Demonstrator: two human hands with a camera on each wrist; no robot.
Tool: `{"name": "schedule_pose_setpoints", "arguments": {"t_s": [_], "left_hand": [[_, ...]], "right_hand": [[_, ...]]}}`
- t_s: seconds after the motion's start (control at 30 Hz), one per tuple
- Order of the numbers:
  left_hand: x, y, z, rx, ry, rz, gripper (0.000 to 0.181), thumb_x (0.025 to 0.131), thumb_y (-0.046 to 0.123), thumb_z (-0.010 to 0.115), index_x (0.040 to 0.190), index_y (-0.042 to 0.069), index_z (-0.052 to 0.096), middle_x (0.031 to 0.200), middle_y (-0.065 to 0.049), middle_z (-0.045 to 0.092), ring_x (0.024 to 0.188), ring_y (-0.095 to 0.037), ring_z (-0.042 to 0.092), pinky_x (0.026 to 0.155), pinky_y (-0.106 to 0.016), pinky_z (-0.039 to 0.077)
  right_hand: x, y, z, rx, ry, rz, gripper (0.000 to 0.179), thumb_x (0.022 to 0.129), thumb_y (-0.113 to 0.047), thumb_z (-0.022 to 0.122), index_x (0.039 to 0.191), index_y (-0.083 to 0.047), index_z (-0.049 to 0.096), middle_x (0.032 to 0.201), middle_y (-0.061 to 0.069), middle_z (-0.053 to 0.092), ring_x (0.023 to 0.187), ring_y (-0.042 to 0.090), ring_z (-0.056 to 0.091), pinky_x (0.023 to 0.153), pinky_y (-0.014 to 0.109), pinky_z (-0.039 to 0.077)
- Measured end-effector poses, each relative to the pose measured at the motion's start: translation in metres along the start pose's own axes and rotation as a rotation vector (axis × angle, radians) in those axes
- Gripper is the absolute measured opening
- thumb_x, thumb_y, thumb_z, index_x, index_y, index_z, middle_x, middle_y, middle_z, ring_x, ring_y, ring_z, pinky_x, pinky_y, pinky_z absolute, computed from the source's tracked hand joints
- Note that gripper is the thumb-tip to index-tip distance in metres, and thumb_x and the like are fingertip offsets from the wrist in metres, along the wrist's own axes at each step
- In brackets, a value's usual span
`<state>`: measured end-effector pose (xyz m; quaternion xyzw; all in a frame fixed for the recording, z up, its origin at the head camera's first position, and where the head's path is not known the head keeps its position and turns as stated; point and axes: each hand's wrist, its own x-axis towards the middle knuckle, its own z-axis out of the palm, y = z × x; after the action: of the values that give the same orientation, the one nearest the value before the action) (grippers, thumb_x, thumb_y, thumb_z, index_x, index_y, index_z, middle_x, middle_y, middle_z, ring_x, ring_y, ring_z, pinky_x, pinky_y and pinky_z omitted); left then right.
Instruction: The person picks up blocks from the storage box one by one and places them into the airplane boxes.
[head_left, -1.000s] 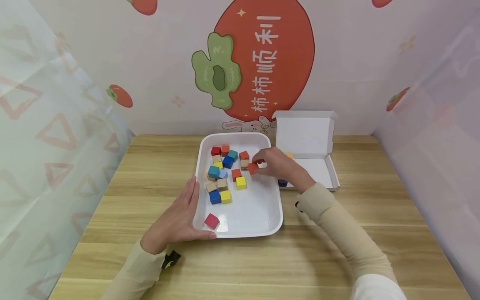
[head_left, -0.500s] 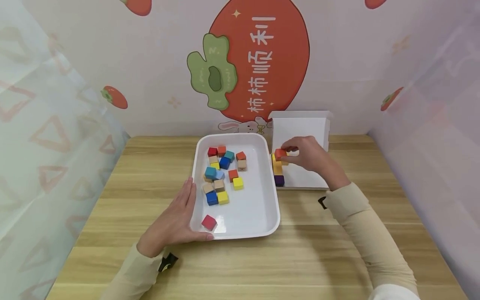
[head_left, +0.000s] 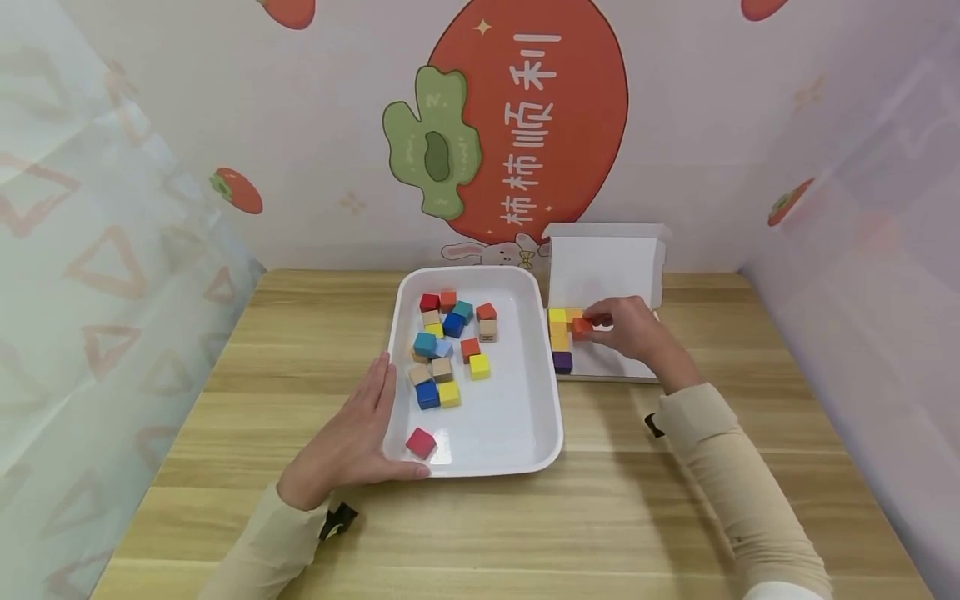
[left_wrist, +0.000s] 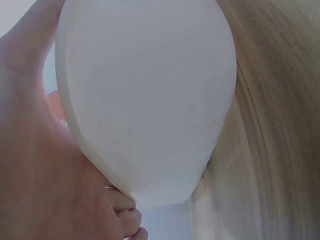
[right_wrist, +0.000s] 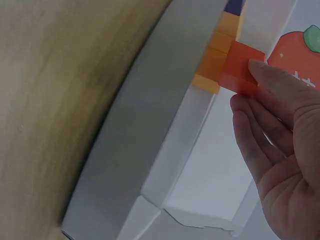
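Cube [head_left: 581, 330], red-orange, is grasped btwn my R thumb & fingers; R hand [head_left: 633, 332] is at the open white box [head_left: 611, 360]. 1 sec ago I had it at the tray [head_left: 517, 425], just R of the wooden block [head_left: 487, 330] w/ another orange-red block [head_left: 486, 311] behind that. ½ sec ago it was up over the box, hiding part of the yellow block [head_left: 557, 317]. Now it's lower & a bit further R: yellow block shows clear, cube is just R of the orange block [head_left: 559, 340] & on the near side of a light-orange block [head_left: 574, 315]. Can't tell if it's on the box floor or touching its neighbours. R wrist cam: thumb on one face, orange row close by. Dark purple block [head_left: 562, 362] is at that row's near end, same as ½ sec ago.

L hand [head_left: 348, 437] is same as before: fingers relaxed along tray's L side, thumb along near rim, not clenched. Tray's other blocks unchanged, incl. the pink-red block [head_left: 422, 443] apart near my L thumb & the blue block [head_left: 427, 395]. Box lid [head_left: 606, 271] is up at the back, as before.
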<state>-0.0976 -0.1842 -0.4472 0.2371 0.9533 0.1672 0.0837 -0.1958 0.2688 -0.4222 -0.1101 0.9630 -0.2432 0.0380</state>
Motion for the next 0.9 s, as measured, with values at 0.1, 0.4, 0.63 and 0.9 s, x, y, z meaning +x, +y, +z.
{"name": "schedule_pose_setpoints", "arguments": {"t_s": [0.1,0.4,0.63,0.9], "left_hand": [[0.0,0.0,0.001,0.0,0.002,0.001,0.151,0.065,0.096,0.064,0.17,0.008,0.003,0.18,-0.009,-0.007,0.166,-0.037,0.008,0.122,-0.065,0.035],[-0.001,0.0,0.002,0.028,-0.001,-0.003,0.148,0.067,0.094,0.065,0.17,0.006,0.005,0.18,-0.009,-0.008,0.167,-0.037,0.002,0.131,-0.062,0.018],[-0.001,0.0,0.002,0.032,-0.003,-0.011,0.15,0.065,0.095,0.064,0.17,0.006,0.005,0.18,-0.01,-0.006,0.166,-0.037,0.003,0.131,-0.063,0.019],[0.0,0.0,0.002,0.027,-0.007,-0.004,0.15,0.065,0.095,0.064,0.17,0.007,0.004,0.18,-0.009,-0.007,0.167,-0.037,0.003,0.131,-0.062,0.018]], "right_hand": [[0.002,0.004,0.009,0.0,0.004,0.001,0.035,0.09,-0.014,0.086,0.122,-0.004,0.078,0.114,0.016,0.079,0.105,0.03,0.073,0.098,0.049,0.062],[0.006,0.006,0.028,-0.011,0.067,0.03,0.031,0.091,-0.015,0.084,0.119,-0.004,0.079,0.115,0.016,0.08,0.104,0.03,0.075,0.095,0.047,0.064],[0.005,0.004,0.036,-0.003,0.122,0.02,0.027,0.091,-0.012,0.084,0.115,0.0,0.079,0.114,0.02,0.079,0.102,0.033,0.075,0.092,0.047,0.064],[0.002,0.002,0.04,-0.005,0.178,-0.03,0.024,0.09,-0.01,0.085,0.108,0.004,0.076,0.111,0.023,0.077,0.1,0.035,0.076,0.088,0.047,0.065]]}}
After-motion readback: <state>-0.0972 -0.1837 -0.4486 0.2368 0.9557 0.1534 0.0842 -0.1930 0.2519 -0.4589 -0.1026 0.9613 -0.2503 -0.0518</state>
